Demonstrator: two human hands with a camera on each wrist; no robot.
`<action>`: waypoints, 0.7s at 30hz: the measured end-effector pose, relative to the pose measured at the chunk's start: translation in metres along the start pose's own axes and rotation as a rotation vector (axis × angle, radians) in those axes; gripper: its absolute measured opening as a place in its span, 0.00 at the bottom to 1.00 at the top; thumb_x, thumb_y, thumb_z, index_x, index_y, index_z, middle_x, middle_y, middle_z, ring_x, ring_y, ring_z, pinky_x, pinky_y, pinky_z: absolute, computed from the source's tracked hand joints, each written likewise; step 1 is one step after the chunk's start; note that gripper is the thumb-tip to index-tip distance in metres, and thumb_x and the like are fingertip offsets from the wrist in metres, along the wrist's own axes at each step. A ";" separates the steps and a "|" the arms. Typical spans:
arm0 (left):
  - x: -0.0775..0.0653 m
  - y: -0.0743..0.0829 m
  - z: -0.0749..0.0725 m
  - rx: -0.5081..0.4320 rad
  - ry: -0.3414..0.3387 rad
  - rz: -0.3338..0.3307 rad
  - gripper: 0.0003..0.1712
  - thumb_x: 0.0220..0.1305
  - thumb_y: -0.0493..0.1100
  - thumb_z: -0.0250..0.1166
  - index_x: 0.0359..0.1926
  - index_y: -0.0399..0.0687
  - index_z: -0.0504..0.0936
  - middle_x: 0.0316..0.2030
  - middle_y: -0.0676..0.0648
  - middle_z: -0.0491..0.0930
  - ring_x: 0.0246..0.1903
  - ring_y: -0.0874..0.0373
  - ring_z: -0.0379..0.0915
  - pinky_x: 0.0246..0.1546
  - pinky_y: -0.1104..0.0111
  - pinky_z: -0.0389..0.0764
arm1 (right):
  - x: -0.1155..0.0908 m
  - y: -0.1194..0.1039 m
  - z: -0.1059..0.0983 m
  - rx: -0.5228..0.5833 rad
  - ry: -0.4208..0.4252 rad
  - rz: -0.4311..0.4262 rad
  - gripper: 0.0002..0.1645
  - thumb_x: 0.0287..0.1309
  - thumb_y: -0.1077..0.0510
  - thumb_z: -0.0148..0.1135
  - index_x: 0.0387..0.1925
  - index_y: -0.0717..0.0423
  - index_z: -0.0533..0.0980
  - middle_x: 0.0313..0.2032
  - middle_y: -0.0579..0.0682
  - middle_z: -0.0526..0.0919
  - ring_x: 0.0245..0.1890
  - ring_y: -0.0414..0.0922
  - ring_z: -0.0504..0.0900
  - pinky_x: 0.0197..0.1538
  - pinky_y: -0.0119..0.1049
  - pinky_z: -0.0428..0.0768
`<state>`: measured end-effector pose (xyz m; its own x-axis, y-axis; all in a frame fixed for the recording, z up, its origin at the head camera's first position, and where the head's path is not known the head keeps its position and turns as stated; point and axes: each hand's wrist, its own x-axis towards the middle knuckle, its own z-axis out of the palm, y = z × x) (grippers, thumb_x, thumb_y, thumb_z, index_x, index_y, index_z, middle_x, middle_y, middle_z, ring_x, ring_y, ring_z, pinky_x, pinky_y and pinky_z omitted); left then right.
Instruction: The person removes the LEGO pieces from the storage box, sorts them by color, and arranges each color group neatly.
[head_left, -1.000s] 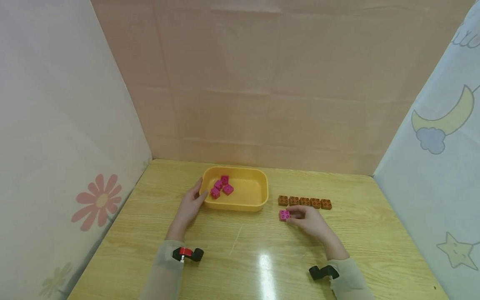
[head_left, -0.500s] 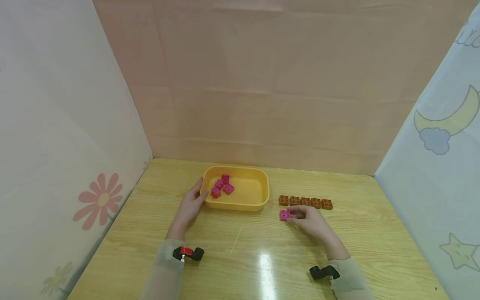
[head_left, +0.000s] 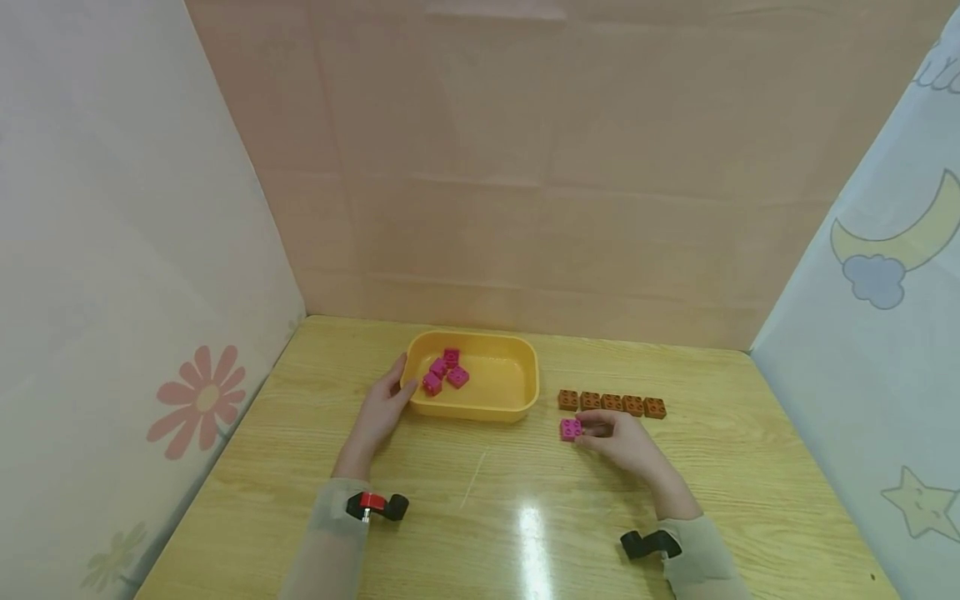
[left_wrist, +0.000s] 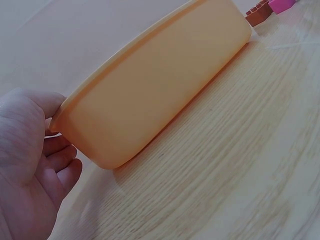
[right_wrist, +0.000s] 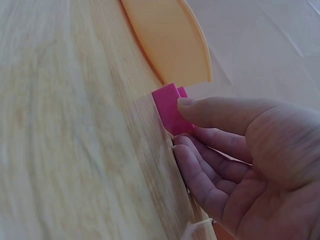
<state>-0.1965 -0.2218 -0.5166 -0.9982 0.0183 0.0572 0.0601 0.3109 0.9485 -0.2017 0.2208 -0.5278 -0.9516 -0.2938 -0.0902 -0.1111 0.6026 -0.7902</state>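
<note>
My left hand grips the left end of a yellow plastic tray, thumb over its rim and fingers at the outer wall, as the left wrist view shows. Several pink toy bricks lie loose in the tray's left half. Right of the tray, my right hand pinches one pink brick between thumb and fingers, its studs facing up, down at the table surface. Just behind that hand runs a straight row of several brown bricks; the pink brick sits in front of the row's left end.
The wooden table is bounded by a pinkish cloth wall behind, and by printed pale cloths at the left and right. Black camera mounts are strapped to both sleeves.
Both hands, the tray and the bricks keep their places, with the right hand still holding the pink brick. Only the head view has shifted very slightly.
</note>
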 end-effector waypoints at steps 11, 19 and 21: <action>0.005 -0.018 0.002 -0.006 0.040 0.037 0.38 0.84 0.43 0.58 0.84 0.36 0.55 0.84 0.39 0.50 0.83 0.44 0.45 0.82 0.52 0.53 | -0.002 -0.003 -0.010 0.032 0.018 -0.010 0.25 0.69 0.57 0.74 0.64 0.59 0.82 0.57 0.56 0.88 0.54 0.52 0.86 0.50 0.39 0.87; 0.006 -0.017 0.002 0.010 0.037 0.037 0.38 0.84 0.43 0.58 0.84 0.36 0.53 0.84 0.39 0.50 0.83 0.44 0.45 0.82 0.52 0.53 | 0.012 -0.030 -0.006 0.183 0.059 -0.126 0.27 0.71 0.54 0.73 0.66 0.61 0.80 0.59 0.61 0.86 0.57 0.52 0.85 0.54 0.32 0.86; 0.006 -0.017 0.002 0.013 0.034 0.035 0.38 0.84 0.43 0.58 0.84 0.36 0.53 0.84 0.39 0.49 0.83 0.44 0.45 0.82 0.52 0.52 | 0.021 -0.042 0.002 0.248 0.062 -0.158 0.27 0.70 0.54 0.73 0.65 0.62 0.81 0.59 0.62 0.85 0.56 0.51 0.85 0.54 0.31 0.86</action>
<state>-0.2032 -0.2254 -0.5324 -0.9949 -0.0032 0.1010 0.0946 0.3227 0.9418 -0.2164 0.1877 -0.4982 -0.9446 -0.3190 0.0767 -0.1930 0.3513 -0.9162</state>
